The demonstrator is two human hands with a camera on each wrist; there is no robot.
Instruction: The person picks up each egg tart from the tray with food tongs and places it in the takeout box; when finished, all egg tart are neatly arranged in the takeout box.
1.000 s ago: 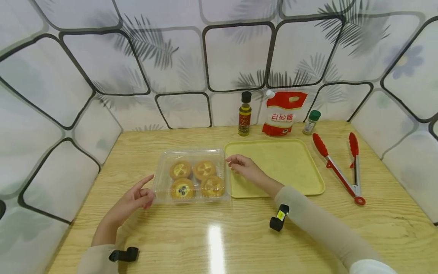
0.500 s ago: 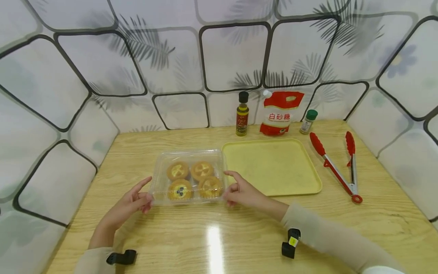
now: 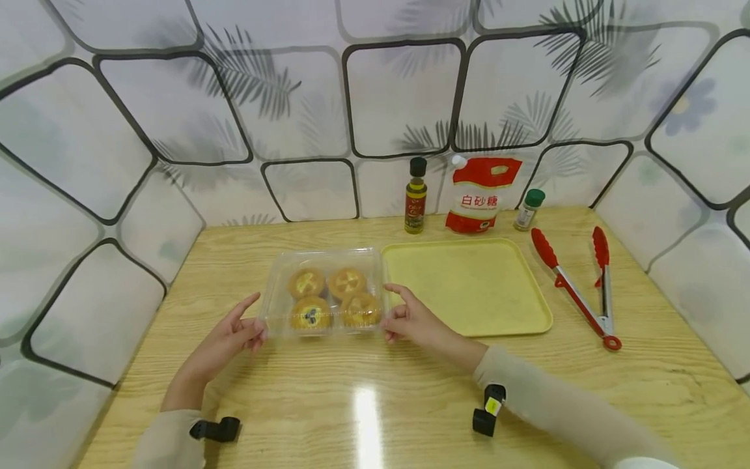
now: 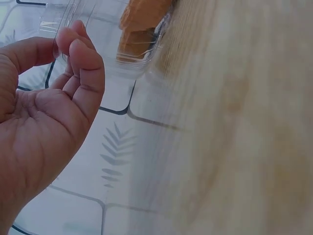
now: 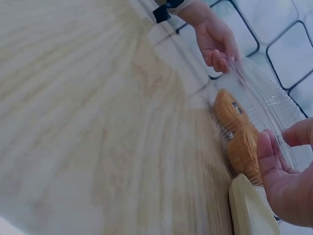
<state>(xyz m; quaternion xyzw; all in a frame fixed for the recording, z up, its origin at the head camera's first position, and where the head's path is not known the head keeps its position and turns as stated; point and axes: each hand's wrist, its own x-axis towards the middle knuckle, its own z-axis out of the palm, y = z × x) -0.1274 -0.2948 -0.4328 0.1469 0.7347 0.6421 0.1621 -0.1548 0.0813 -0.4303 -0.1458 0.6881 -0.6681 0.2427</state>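
Note:
A clear plastic clamshell box (image 3: 277, 286), its lid down, holds several round golden pastries (image 3: 347, 283) in the head view. One pastry (image 3: 311, 316) has dark pieces on top. My left hand (image 3: 225, 342) pinches the rim at the box's near left corner, index finger stretched along the side. Opposite it, my right hand (image 3: 417, 326) pinches the near right corner in the same way. In the right wrist view, my right thumb and fingers (image 5: 268, 152) meet at the plastic rim. The left wrist view shows my left fingertips (image 4: 84, 53) against the clear edge.
Right beside the box lies a yellow tray (image 3: 469, 286). Red-tipped tongs (image 3: 577, 296) lie spread at the right. Behind the tray stand an oil bottle (image 3: 415, 198), a red sugar pouch (image 3: 482, 195) and a green-capped jar (image 3: 529, 210), near the patterned wall (image 3: 310, 189).
My right hand has come from the box's upper right side down to its near right corner and taken hold of the rim. The box has shifted slightly away from me.

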